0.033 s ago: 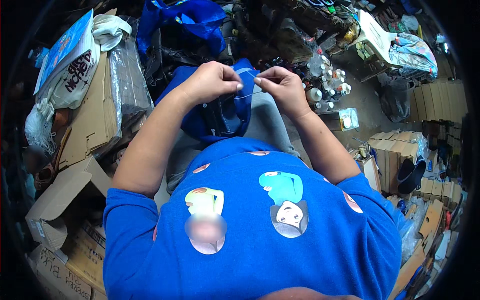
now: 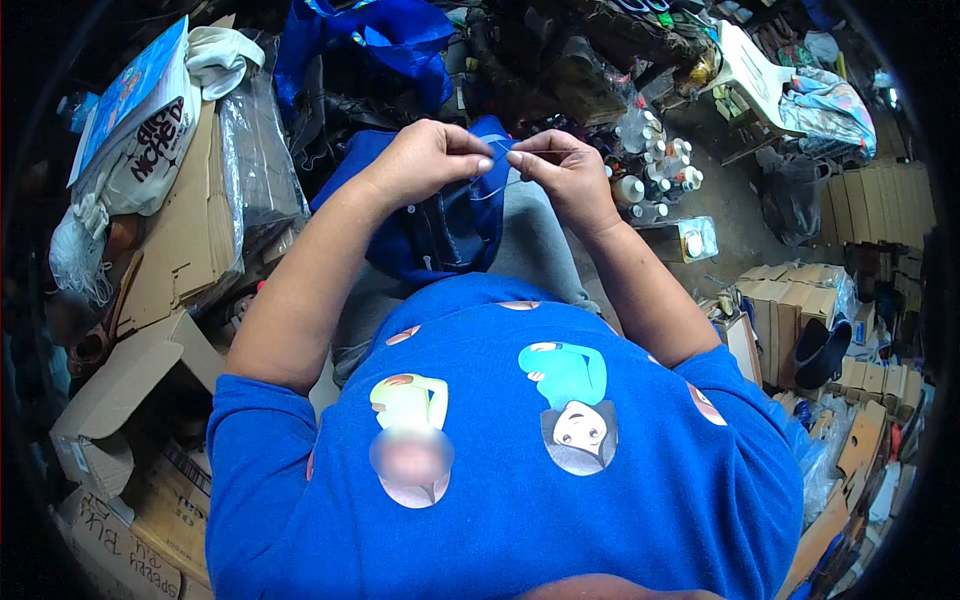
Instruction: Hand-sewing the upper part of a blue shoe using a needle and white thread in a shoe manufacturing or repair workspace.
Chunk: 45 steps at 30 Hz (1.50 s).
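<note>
My left hand (image 2: 435,158) and my right hand (image 2: 568,178) are raised close together above my lap, each with thumb and forefinger pinched. A fine white thread (image 2: 488,192) loops between them, both pinches being on it. A thin, needle-like line (image 2: 560,152) crosses my right fingers; its kind is too fine to make out. Beneath the hands, blue cloth (image 2: 385,238) lies over my lap. On it rests a dark piece with light stitching (image 2: 452,238), partly hidden by my left wrist.
White-capped bottles (image 2: 650,185) crowd the floor at the right, beside a clear container (image 2: 690,240). A white chair (image 2: 750,70) stands beyond. Flattened cardboard (image 2: 195,215) and an open box (image 2: 130,390) lie at the left. Cardboard pieces (image 2: 790,300) and a dark clog (image 2: 822,352) are at the right.
My left hand has shifted slightly right, bringing its fingertips nearer to my right hand. The thread's loop has changed shape a little. My right hand stays nearly still.
</note>
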Each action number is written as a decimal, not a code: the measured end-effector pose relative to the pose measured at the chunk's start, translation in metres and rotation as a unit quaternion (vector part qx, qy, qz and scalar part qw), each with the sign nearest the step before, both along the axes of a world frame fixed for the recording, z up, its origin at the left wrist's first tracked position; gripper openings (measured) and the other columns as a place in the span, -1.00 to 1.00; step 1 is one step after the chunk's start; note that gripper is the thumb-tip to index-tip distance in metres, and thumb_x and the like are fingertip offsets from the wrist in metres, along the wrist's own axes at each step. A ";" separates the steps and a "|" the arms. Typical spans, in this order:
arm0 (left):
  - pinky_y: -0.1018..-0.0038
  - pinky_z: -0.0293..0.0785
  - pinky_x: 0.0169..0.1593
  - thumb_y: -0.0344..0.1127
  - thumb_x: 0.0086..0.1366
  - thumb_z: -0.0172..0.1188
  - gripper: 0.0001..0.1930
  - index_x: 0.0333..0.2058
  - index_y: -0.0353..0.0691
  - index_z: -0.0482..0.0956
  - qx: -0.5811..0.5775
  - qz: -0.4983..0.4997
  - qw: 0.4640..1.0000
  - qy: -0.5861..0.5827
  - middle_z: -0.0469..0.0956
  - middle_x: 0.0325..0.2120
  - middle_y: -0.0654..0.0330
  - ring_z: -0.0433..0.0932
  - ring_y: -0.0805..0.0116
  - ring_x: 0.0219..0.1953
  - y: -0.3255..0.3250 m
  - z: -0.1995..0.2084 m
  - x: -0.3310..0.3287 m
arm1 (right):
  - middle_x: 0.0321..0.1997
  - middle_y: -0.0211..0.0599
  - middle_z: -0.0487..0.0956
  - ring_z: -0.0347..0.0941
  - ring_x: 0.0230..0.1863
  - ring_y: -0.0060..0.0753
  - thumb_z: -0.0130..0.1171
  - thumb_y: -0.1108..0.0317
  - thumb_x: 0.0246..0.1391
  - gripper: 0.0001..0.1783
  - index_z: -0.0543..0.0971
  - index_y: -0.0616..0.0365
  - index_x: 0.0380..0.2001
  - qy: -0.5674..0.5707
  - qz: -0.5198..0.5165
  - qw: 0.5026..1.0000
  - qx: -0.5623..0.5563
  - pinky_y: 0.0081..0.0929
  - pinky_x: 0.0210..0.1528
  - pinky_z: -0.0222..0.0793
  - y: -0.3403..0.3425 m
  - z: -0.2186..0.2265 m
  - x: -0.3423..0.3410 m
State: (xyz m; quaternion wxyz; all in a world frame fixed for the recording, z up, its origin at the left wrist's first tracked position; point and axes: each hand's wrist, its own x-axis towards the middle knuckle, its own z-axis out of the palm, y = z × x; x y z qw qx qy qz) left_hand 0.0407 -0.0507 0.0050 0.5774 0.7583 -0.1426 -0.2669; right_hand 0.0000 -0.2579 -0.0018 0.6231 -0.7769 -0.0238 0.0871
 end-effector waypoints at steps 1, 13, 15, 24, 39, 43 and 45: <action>0.48 0.47 -0.20 -0.32 0.16 0.30 -0.79 -0.27 -0.33 0.65 -0.001 0.002 1.000 -0.001 0.62 -0.41 0.20 0.54 0.46 -0.34 -0.001 -0.002 0.001 | -0.37 -0.31 0.64 0.52 -0.31 -0.58 0.30 0.43 0.01 -0.86 0.63 0.26 -0.35 -0.002 -0.023 0.996 0.091 -0.61 -0.19 0.44 0.003 0.000 0.003; 0.32 0.49 -0.13 -0.22 0.43 -0.05 -0.89 -0.26 -0.08 0.38 -0.333 0.239 0.906 0.106 0.59 -0.38 0.19 0.60 0.26 -0.33 0.004 0.001 -0.001 | -0.30 -0.36 0.61 0.48 -0.18 -0.56 0.35 0.47 -0.06 -0.87 0.64 0.24 -0.39 -0.093 0.106 0.990 0.012 -0.55 -0.09 0.39 -0.030 -0.037 -0.061; 0.28 0.51 -0.15 -0.21 0.43 -0.06 -0.89 -0.24 -0.06 0.38 -0.477 0.111 0.852 0.185 0.57 -0.43 0.18 0.60 0.21 -0.32 0.007 0.014 -0.014 | -0.18 -0.23 0.61 0.50 -0.07 -0.44 0.20 0.34 0.15 -0.79 0.62 0.28 -0.26 0.007 0.053 0.992 0.115 -0.46 0.07 0.37 -0.025 -0.023 -0.053; 0.63 0.17 -0.55 -0.30 0.42 -0.01 -0.94 -0.25 -0.07 0.41 -0.308 0.296 0.901 -0.074 0.22 -0.63 0.41 0.17 0.64 -0.63 0.072 0.033 0.002 | -0.57 -0.39 0.44 0.33 -0.43 -0.54 -0.12 0.00 0.32 -0.52 0.43 0.12 -0.55 0.043 0.209 0.940 0.265 -0.54 -0.27 0.26 0.057 -0.020 0.015; 0.39 0.49 -0.33 -0.34 0.40 0.00 -0.95 -0.22 -0.12 0.42 -0.324 0.357 0.876 -0.014 0.51 -0.46 0.21 0.51 0.35 -0.50 0.120 0.023 0.017 | -0.54 -0.57 0.30 0.17 -0.47 -0.65 -0.06 0.11 0.30 -0.64 0.55 0.17 -0.15 0.094 0.128 0.979 0.127 -0.63 -0.37 0.14 0.052 -0.005 0.024; 0.41 0.49 -0.08 -0.33 0.36 0.09 -0.88 -0.18 -0.15 0.52 -0.159 0.190 0.936 -0.251 0.57 -0.28 0.17 0.57 0.32 -0.21 0.082 0.076 0.023 | -0.47 -0.55 0.42 0.29 -0.40 -0.71 0.03 0.25 0.26 -0.60 0.47 0.17 0.10 0.020 0.177 0.984 0.001 -0.66 -0.31 0.26 0.049 0.043 0.059; 0.52 0.42 -0.01 -0.35 0.31 0.15 -0.87 -0.22 -0.24 0.59 -0.023 0.092 0.889 -0.448 0.56 -0.26 0.25 0.52 0.45 -0.13 0.058 0.093 0.034 | -0.32 -0.43 0.56 0.44 -0.25 -0.64 0.07 0.31 0.22 -0.60 0.45 0.23 0.10 -0.092 0.194 0.972 -0.095 -0.61 -0.13 0.37 0.061 0.050 0.065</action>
